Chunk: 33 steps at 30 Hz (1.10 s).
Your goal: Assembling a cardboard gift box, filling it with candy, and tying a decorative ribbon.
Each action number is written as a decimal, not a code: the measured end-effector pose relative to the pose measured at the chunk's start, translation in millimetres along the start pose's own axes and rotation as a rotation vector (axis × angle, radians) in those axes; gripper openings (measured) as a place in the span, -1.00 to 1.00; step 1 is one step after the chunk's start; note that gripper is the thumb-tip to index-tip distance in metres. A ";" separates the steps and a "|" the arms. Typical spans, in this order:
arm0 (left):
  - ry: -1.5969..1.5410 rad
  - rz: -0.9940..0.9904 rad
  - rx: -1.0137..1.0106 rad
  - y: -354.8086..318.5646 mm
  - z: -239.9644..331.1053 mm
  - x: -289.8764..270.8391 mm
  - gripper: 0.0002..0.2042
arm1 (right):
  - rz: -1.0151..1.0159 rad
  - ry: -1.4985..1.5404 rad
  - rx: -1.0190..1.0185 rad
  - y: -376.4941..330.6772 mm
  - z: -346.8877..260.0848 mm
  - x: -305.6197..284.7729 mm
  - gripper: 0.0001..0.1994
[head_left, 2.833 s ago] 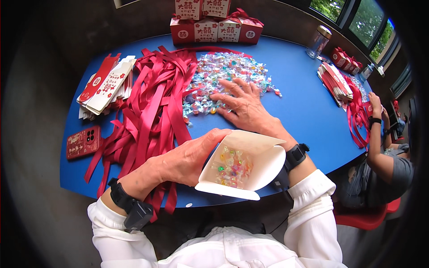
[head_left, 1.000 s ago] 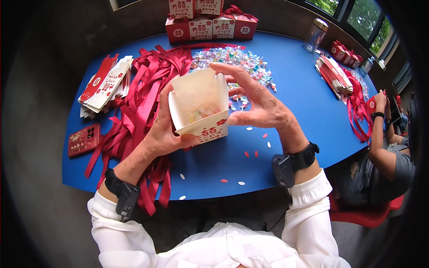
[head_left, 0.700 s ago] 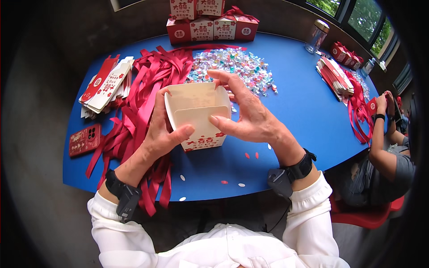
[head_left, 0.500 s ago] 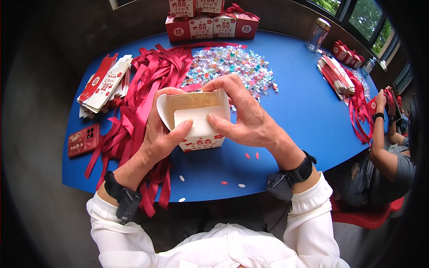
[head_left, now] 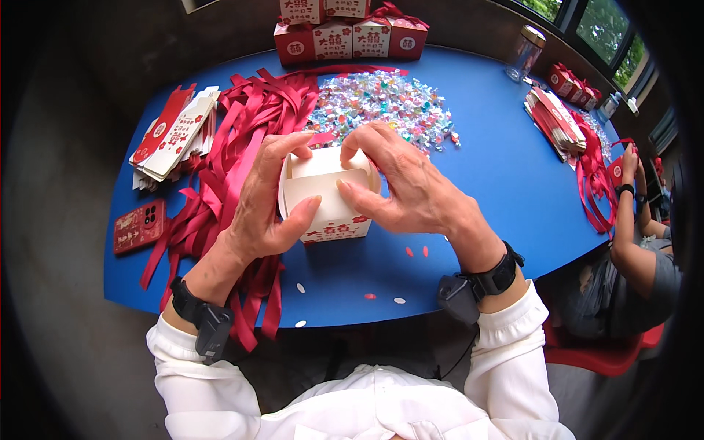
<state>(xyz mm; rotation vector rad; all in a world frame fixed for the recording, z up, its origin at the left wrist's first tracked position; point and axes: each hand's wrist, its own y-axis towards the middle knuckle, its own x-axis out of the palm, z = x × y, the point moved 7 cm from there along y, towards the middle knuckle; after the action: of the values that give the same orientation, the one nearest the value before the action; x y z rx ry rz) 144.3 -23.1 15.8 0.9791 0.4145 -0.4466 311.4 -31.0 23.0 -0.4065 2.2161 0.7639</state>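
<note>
The box (head_left: 326, 194) is down on the blue table (head_left: 499, 169) now, where a second ago it was held up off it and tipped toward the camera with its mouth open. The top flaps have come in since then: the opening that showed sweets inside is nearly covered by cream card, so the closing looks well along, though the top is not yet flat.

Left hand (head_left: 264, 198) wraps the box from nine o'clock, thumb pressing across the front flap, fingers curled over the far rim. Right hand (head_left: 400, 187) comes in from three o'clock, thumb and fingertips pinching the top edge down. Both hands are closed snug on the box, which sits squarely between them, touching both palms.

Around it: a tangle of red ribbons (head_left: 242, 139) spreads from nine to eleven o'clock, partly under the left wrist. The heap of wrapped sweets (head_left: 381, 103) lies just beyond the box at twelve. Finished red-and-white boxes (head_left: 345, 37) stand at the far edge. A stack of flat cartons (head_left: 172, 136) sits at ten, a red phone (head_left: 138, 226) at nine. Another person's arm (head_left: 634, 220) rests at three, well apart.
</note>
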 end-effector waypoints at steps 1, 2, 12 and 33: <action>-0.001 -0.004 0.000 0.4 1.3 0.4 -0.32 | 0.003 0.002 0.003 0.3 2.6 3.8 -0.61; 0.015 0.010 -0.048 0.4 -0.8 0.1 -0.34 | 0.075 0.037 -0.054 1.0 2.8 6.1 -0.58; -0.127 0.119 -0.207 -5.6 -5.1 2.5 -0.29 | 0.278 0.239 -0.130 0.0 0.0 19.2 -0.36; 0.096 -0.033 -0.104 -3.0 -5.1 10.4 -0.34 | 0.223 0.148 -0.201 5.8 -2.0 24.2 -0.31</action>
<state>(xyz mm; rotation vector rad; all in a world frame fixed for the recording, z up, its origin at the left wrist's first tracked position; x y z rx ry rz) 150.7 -22.0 5.8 0.8957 0.5358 -0.4049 291.2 -29.1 8.5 -0.3250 2.3577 1.1142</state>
